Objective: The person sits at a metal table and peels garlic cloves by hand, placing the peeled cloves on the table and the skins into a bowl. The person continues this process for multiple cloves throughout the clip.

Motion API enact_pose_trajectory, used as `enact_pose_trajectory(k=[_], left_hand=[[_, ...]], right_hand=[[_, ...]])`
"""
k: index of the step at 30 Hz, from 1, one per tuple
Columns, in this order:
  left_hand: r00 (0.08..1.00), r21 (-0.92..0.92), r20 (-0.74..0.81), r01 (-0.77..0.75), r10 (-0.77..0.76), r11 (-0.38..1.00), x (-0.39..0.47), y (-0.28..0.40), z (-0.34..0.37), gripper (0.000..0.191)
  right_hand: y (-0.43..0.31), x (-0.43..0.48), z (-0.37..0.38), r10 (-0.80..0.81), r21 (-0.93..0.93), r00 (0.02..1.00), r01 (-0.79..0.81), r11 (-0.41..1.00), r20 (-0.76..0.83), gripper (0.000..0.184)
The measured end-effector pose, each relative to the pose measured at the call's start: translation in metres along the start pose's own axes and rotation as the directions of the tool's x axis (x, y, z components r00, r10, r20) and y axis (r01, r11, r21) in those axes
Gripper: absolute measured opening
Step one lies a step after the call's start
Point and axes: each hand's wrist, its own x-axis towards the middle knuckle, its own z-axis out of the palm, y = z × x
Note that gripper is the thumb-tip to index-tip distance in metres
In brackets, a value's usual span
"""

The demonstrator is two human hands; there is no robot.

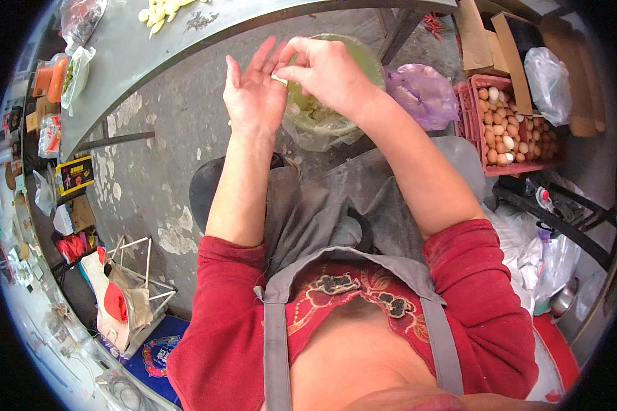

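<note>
My left hand [257, 95] is turned palm up with its fingers spread. Over it, my right hand [321, 72] pinches a small whitish piece [279, 79] between thumb and fingers. That piece is at the edge of the left palm; it is too small to tell what it is. Below both hands is a round basin [311, 131] lined with clear plastic, partly hidden by the right hand. Greenish liquid [367, 61] fills it, and pale, yellowish bits show under the surface.
A metal table [118, 61] bears several pale yellow-green pieces [159, 13]. Right of the basin lies a purple plastic bag [421, 97], then a red crate [470, 123] of eggs [498, 126]. Red chillies [433, 25] lie on the floor beyond. A folding stool [149, 272] stands at the left.
</note>
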Motion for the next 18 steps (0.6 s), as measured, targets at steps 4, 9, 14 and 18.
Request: enact_pose_trajectory(k=[4, 9, 14, 18], left_hand=[[1.0, -0.003, 0.005, 0.013, -0.013, 1.0, -0.006, -0.001, 0.0, 0.078], [0.998, 0.019, 0.059, -0.016, 0.015, 1.0, -0.005, -0.002, -0.001, 0.08], [0.999, 0.08, 0.034, -0.038, 0.036, 0.996, -0.005, -0.003, -0.004, 0.057], [0.981, 0.533, 0.03, -0.176, 0.19, 0.827, -0.005, -0.011, -0.007, 0.033]], right_hand=[[0.008, 0.001, 0.015, -0.048, -0.049, 0.999, 0.049, 0.998, 0.014, 0.015], [0.02, 0.001, 0.018, -0.081, -0.034, 0.997, 0.082, 0.996, 0.019, 0.022], [0.017, 0.003, 0.013, -0.066, -0.049, 0.997, 0.063, 0.997, -0.051, 0.02], [0.011, 0.009, 0.002, 0.12, 0.317, 0.993, -0.106, 0.942, -0.024, 0.018]])
